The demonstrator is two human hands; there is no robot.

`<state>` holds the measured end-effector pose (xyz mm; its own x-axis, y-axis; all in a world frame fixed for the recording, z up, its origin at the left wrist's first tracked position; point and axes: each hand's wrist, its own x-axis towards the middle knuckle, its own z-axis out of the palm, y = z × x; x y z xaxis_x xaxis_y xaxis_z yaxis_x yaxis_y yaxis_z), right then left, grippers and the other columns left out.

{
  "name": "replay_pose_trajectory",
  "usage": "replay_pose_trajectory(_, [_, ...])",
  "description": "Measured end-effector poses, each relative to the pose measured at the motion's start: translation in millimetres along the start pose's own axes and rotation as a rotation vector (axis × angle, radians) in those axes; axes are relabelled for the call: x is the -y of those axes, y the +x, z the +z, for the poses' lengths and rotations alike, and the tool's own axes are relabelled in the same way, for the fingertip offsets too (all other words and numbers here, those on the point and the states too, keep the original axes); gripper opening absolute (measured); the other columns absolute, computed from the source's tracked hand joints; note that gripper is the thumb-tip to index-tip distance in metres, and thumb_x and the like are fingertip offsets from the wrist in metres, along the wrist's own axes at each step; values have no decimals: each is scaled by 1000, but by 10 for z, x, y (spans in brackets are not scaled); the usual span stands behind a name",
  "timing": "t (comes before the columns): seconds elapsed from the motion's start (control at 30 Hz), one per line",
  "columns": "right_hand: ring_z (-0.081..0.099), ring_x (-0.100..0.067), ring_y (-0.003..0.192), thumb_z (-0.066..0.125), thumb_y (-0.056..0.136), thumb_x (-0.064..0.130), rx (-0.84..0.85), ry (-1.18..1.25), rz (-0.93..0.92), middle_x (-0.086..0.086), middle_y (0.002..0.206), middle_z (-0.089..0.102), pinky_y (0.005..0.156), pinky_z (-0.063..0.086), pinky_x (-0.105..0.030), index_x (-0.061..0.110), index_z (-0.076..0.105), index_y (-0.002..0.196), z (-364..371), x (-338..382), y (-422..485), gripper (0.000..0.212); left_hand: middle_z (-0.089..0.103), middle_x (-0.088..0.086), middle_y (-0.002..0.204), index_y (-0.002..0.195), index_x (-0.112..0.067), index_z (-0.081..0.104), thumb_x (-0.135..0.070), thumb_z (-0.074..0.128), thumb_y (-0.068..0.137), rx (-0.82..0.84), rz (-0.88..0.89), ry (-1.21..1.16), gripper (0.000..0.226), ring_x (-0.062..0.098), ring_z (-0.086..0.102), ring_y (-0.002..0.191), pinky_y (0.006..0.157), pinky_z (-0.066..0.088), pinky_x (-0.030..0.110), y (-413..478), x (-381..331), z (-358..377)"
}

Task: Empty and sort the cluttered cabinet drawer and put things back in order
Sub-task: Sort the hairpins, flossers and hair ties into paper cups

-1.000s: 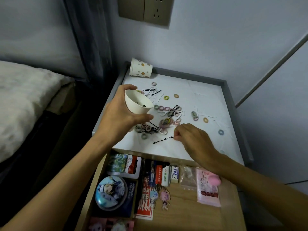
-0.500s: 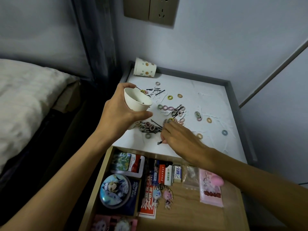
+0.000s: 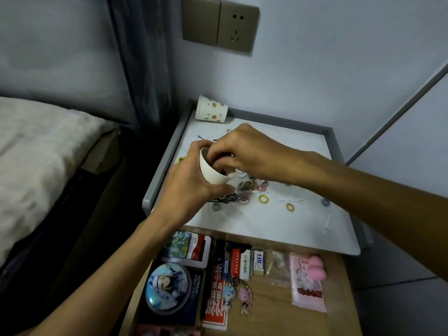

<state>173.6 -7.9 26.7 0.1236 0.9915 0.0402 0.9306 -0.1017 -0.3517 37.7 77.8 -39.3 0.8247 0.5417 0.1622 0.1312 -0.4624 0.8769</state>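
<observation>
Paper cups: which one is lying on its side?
The dotted cup at the back left corner of the cabinet top. The plain white cup is held tilted in the left hand, with the right hand reaching into it.

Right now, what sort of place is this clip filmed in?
Probably a bedroom: a bed lies at the left, beside a small cabinet with its drawer open, under a wall socket. The left hand holds a cup over the cabinet top.

matt paper cup [image 3: 213, 169], wooden drawer [image 3: 274, 309] (smooth), glossy round tin [image 3: 168, 286].
</observation>
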Motion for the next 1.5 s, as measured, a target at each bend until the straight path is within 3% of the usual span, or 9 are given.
replay_pose_trajectory(0.1, [63,-4,74,71,86,15,-134,113,36,3,84,73,69,44,-10,14,77,92,-16,-47,12,8,64,-13,98,124,-28,48,-23,92,61,-16,-4,-32,77,1,63,84,61,52,15,2,7,-20])
replay_pose_trajectory(0.2, [63,-5,65,71,87,17,-314,259,249,3,81,73,68,51,-18,13,76,89,34,-236,-66,7,59,-19,98,125,-29,47,-23,93,60,-53,-31,-35,80,-6,59,88,60,49,10,12,18,-104])
replay_pose_trajectory(0.37, [66,-6,79,80,80,28,62,56,467,2,95,72,69,47,-14,14,72,106,552,-494,-187,31,61,-12,105,127,-28,48,-28,94,60,-170,-63,-14,81,1,60,89,60,46,7,90,62,-313])
replay_pose_trajectory(0.53, [64,-26,81,83,74,32,124,-88,515,-12,93,68,75,55,-41,2,72,95,900,-488,-100,38,60,-6,113,129,-27,47,-27,93,61,-178,-63,-3,83,12,59,97,63,50,11,110,82,-321])
replay_pose_trajectory(0.67, [65,-26,78,82,72,26,126,-61,557,-8,84,69,70,55,-35,15,75,78,924,-476,-26,14,61,-7,109,129,-28,47,-28,94,60,-152,-66,-13,84,3,59,92,62,47,6,114,79,-291])
replay_pose_trajectory(0.87, [65,-26,71,79,74,33,163,-47,606,-5,72,66,61,47,-29,16,68,73,819,-497,45,20,60,-7,110,130,-28,47,-30,93,60,-146,-67,-20,84,3,58,93,62,46,4,111,78,-301])
replay_pose_trajectory(1.0, [67,-23,73,75,80,26,152,-67,608,-4,82,71,69,53,-32,18,68,78,649,-489,76,10,59,-10,108,130,-29,46,-31,93,60,-141,-67,-17,84,0,57,93,63,48,5,109,77,-318])
replay_pose_trajectory(1.17, [55,-5,53,73,82,16,33,64,595,7,71,67,65,52,-27,23,73,79,489,-521,51,7,57,-15,103,128,-29,46,-30,93,61,-143,-66,-13,82,-1,57,91,63,48,8,103,60,-317])
replay_pose_trajectory(1.5, [68,-23,70,68,88,13,-30,233,654,6,69,68,46,43,-11,9,74,82,522,-696,-137,9,58,-9,110,129,-28,46,-30,92,62,-131,-59,-19,82,0,56,92,63,45,3,107,74,-297])
